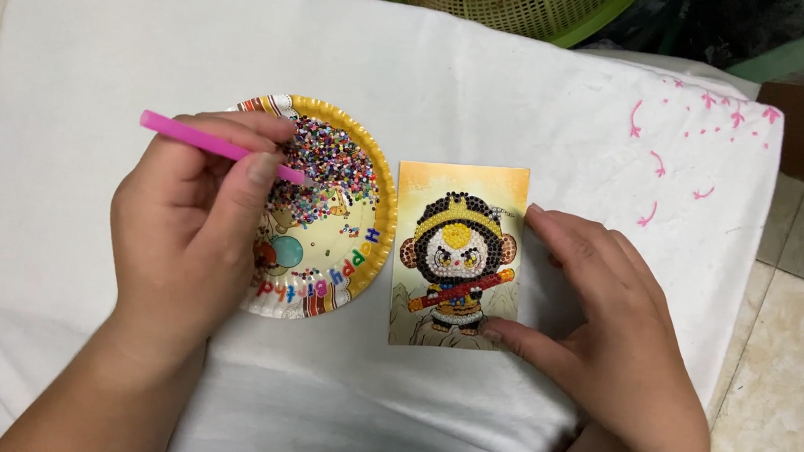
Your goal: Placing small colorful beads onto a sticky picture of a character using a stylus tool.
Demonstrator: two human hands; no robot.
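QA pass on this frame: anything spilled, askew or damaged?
Nothing stands out. The beads stay inside the paper plate, the picture card lies flat and square under the right hand, and the left hand grips the pink pen.

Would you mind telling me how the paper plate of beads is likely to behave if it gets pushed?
The paper plate looks thin and light, so it would probably slide easily on the white cloth. Its loose beads would likely shift or spill if tipped. The left hand over it may steady it.
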